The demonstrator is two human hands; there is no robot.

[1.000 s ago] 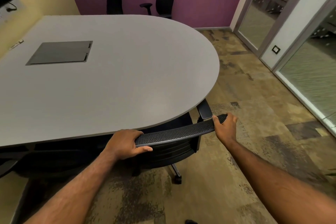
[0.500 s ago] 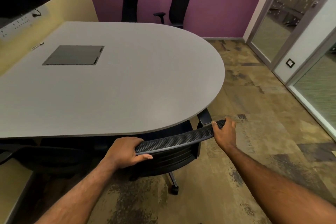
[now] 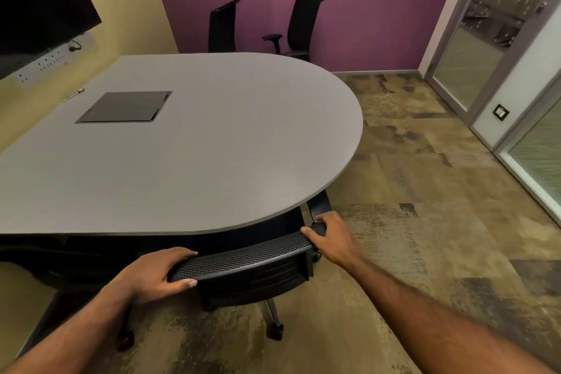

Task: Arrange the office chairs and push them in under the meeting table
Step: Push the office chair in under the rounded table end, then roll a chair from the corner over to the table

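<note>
Mesh chair back (image 3: pixel 243 258) at table edge (image 3: pixel 261 215); L hand (image 3: pixel 151 276), R hand (image 3: pixel 334 240) fingers clamped on.

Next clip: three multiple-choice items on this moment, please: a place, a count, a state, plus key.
1. Where is the dark square hatch? A. on the floor B. on the purple wall C. set in the table
2. How many chairs stand beyond the table's far edge? A. one B. two C. four
3. How is the near chair's backrest held? A. by both hands at its top edge B. by the left hand alone C. by no hand
Key: C, it lies flush in the grey top; B, two black backs rise there; A, the left hand and right hand each curl round an end.
</note>
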